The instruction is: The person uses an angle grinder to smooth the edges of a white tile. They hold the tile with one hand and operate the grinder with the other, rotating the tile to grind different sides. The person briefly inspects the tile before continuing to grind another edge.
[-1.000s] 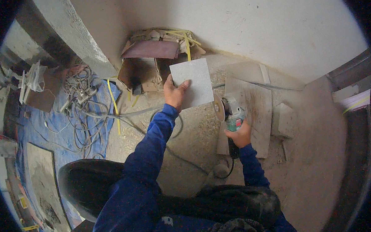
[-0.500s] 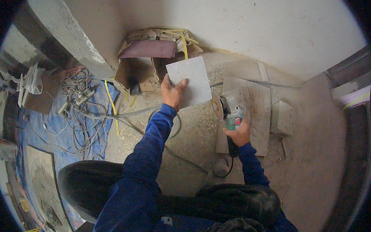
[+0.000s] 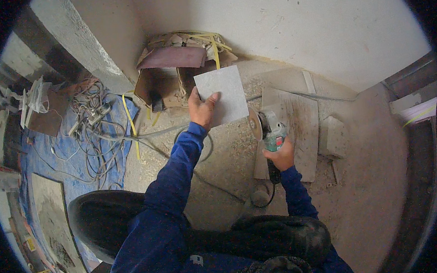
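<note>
A light grey square tile (image 3: 227,92) is gripped along its left side by my left hand (image 3: 203,109), the thumb lying across its face. My right hand (image 3: 282,156) is wrapped round the body of a green angle grinder (image 3: 274,142), which has a black rear grip and a cord. The grinder's round disc (image 3: 255,123) stands on edge just right of the tile's lower right corner, close to its edge; whether they touch I cannot tell. Under the grinder lies a dusty flat board (image 3: 302,127) on the floor.
Against the wall sits a torn cardboard box (image 3: 161,80) heaped with scraps and yellow strapping. Tangled cables (image 3: 96,120) lie on a blue tarp (image 3: 125,156) at left, and a cord crosses the floor. A pale block (image 3: 333,138) rests right of the board. A stained panel (image 3: 54,209) lies far left.
Hardly anything differs. The tile and my left hand have shifted very slightly left in the picture; both hands keep their hold.
</note>
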`<action>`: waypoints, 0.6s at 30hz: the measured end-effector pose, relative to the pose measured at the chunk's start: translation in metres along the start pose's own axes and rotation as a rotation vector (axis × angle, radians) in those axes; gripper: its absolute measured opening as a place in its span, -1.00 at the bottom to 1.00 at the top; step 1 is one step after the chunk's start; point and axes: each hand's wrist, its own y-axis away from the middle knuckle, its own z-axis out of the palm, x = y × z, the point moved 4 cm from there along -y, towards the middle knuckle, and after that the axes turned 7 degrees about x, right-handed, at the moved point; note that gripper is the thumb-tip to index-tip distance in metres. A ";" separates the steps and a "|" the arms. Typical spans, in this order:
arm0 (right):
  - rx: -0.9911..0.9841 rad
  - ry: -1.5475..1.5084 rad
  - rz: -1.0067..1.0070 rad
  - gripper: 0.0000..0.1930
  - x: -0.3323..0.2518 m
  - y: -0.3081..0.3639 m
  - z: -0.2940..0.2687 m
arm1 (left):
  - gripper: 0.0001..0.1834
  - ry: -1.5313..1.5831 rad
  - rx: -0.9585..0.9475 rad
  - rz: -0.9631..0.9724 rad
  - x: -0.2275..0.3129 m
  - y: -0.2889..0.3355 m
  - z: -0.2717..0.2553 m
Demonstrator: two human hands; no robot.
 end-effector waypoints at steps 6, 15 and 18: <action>0.017 0.051 -0.002 -0.35 0.001 0.001 -0.001 | -0.59 0.036 0.020 -0.038 -0.004 -0.002 -0.001; -0.005 0.004 0.024 -0.34 0.007 -0.001 0.002 | -0.57 0.015 0.008 0.029 -0.003 0.000 0.000; 0.005 0.036 0.020 -0.33 0.003 0.000 0.000 | -0.60 0.021 0.031 0.004 0.000 -0.001 0.000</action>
